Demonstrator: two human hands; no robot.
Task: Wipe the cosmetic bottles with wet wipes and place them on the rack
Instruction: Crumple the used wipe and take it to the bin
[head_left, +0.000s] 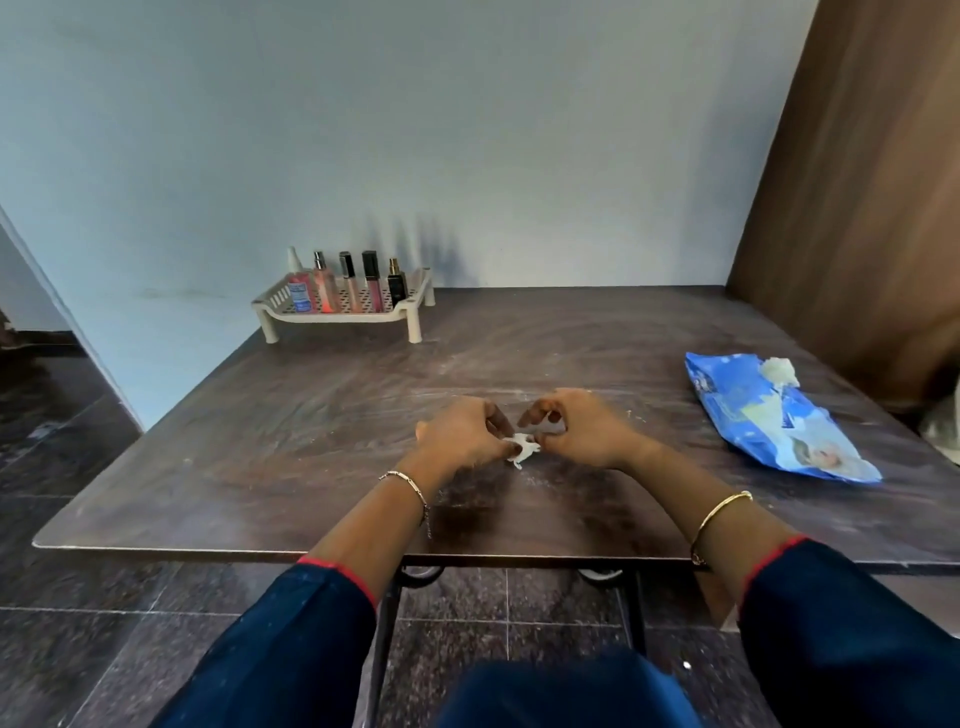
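A small crumpled white wet wipe (522, 448) is held between my two hands over the middle of the dark table (311, 415). My left hand (462, 434) pinches its left side and my right hand (576, 428) pinches its right side, fingers curled. At the table's far left stands a beige rack (415, 304) with several cosmetic bottles (347, 283) upright in a row on it. None of the bottles is near my hands.
A blue pack of wet wipes (769, 415) lies at the right of the table, a wipe sticking out of its top. A brown wooden panel (857, 182) rises at the right, a pale wall behind. Dark tiled floor lies below the near table edge.
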